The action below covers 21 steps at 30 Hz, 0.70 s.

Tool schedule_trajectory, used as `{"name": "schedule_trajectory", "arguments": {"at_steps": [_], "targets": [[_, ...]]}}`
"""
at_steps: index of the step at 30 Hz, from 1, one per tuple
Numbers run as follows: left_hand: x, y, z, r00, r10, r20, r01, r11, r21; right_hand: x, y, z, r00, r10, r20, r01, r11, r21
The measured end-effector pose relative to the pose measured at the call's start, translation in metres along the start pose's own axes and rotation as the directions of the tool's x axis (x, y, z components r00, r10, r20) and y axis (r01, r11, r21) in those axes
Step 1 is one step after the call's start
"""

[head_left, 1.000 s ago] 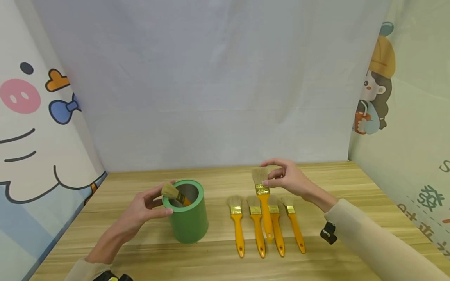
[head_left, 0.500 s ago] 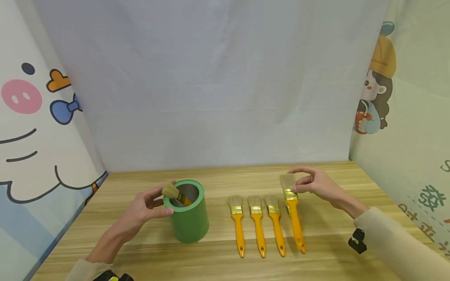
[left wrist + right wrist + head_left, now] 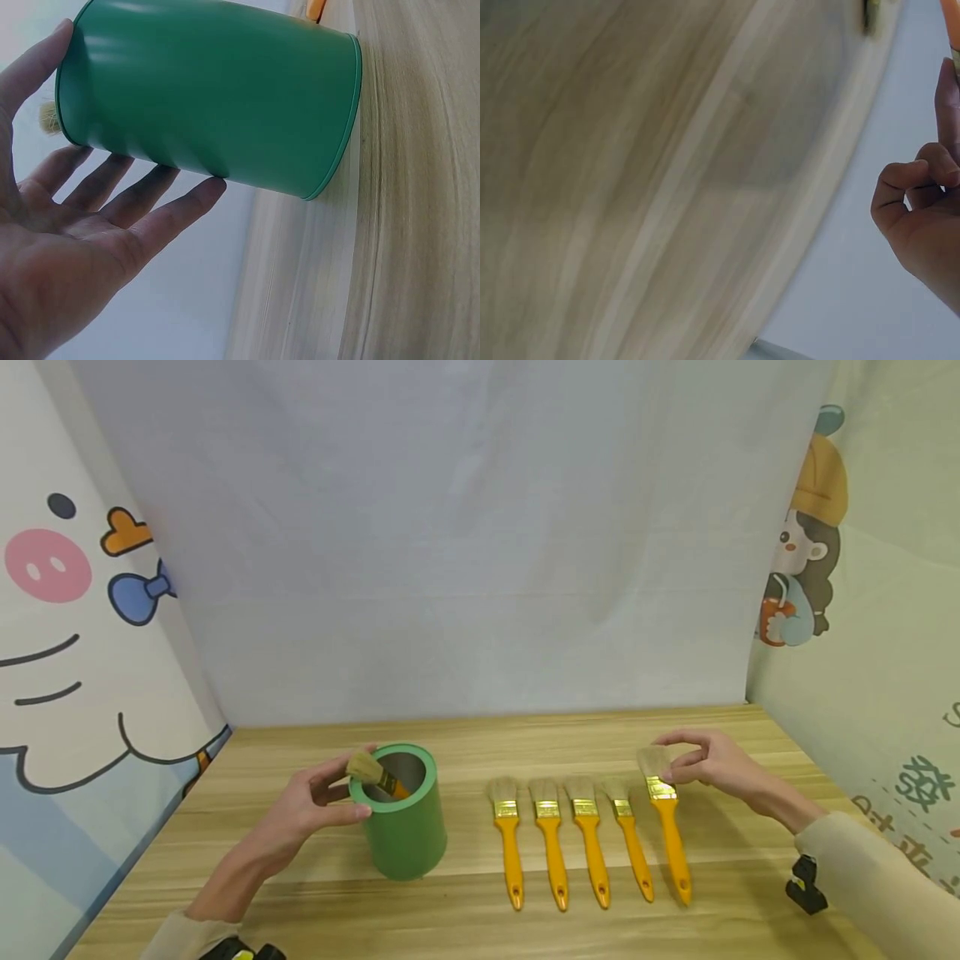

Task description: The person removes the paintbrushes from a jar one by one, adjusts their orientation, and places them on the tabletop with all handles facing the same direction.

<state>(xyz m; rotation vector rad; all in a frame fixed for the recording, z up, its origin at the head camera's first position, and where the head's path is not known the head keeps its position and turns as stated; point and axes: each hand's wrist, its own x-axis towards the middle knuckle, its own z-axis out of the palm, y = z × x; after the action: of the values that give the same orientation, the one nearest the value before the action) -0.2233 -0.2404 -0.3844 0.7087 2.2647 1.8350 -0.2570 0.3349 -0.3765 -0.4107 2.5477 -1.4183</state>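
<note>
My left hand [image 3: 300, 802] steadies a green can [image 3: 405, 839], thumb and fingers set against its side near the rim. In the left wrist view the fingertips touch the can's wall [image 3: 210, 90]. One paintbrush [image 3: 366, 770] leans inside, bristles up over the left rim. At the right, my right hand [image 3: 712, 770] pinches another paintbrush [image 3: 671, 839] near its metal band, bristles away from me and yellow handle toward me, close over the table. Just left of it, a narrower paintbrush [image 3: 634, 847] lies on the wood. The right wrist view shows only part of that hand [image 3: 930, 202].
Several yellow-handled paintbrushes lie in a row right of the can, including one at the row's left end [image 3: 510, 852]. The wooden table [image 3: 465, 927] ends at a pale cloth backdrop [image 3: 480, 568]. Printed cartoon sheets [image 3: 67, 693] flank both sides.
My right hand has carried its paintbrush rightward and lower, from above the row to beyond the narrow paintbrush at the right end. The left hand and can have stayed put.
</note>
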Motion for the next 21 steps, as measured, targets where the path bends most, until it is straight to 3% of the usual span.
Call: {"name": "schedule_trajectory", "arguments": {"at_steps": [21], "targets": [[-0.001, 0.000, -0.001, 1.000, 0.001, -0.004, -0.001, 1.000, -0.006, 0.008, 0.029, 0.002, 0.994, 0.099, 0.039, -0.096, 0.993, -0.064]]}}
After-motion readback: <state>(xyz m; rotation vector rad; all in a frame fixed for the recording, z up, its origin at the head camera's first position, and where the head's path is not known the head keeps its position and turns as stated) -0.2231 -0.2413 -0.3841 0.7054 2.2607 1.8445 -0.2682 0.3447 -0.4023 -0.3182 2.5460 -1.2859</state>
